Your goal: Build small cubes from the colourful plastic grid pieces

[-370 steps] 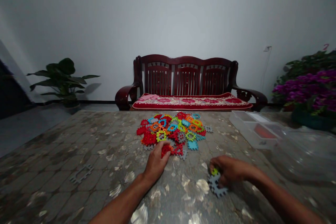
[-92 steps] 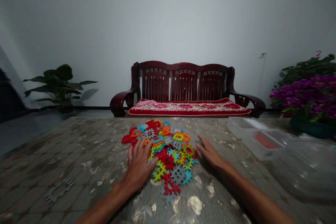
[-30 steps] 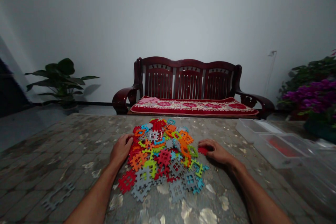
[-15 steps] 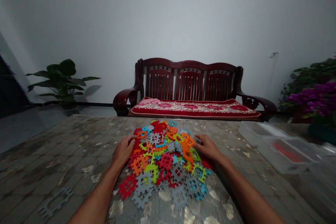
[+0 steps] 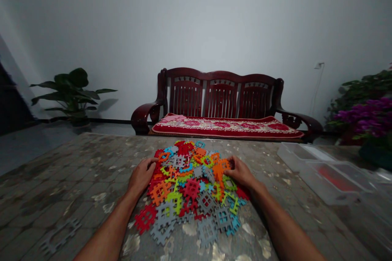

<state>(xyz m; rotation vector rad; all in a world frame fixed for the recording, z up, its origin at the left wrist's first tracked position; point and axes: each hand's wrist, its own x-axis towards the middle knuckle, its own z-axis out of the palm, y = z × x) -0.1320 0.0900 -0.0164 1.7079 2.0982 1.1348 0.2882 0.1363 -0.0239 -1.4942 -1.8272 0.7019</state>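
Observation:
A heap of interlocking plastic tiles (image 5: 191, 187) in red, orange, grey, green and blue lies between my hands. At its left edge rests my left hand (image 5: 142, 177), with thumb and forefinger apart beside the red tiles and no tile visibly held. On the other side, my right hand (image 5: 241, 172) pinches an orange tile (image 5: 221, 168) at the heap's right edge. That tile is tilted up over the others; my fingertips are partly hidden behind it. Grey tiles (image 5: 207, 230) lie at the near edge of the heap.
A grey frame-shaped piece (image 5: 61, 236) lies apart at the near left of the patterned tablecloth (image 5: 101, 159). Clear plastic boxes (image 5: 332, 179) stand on the right, one with something red inside. Beyond the table is a wooden bench (image 5: 220, 94); purple flowers (image 5: 367, 116) are at far right.
My right hand has moved slightly left and closed on an orange tile, which is now tilted up. The left hand stays at the heap's left edge.

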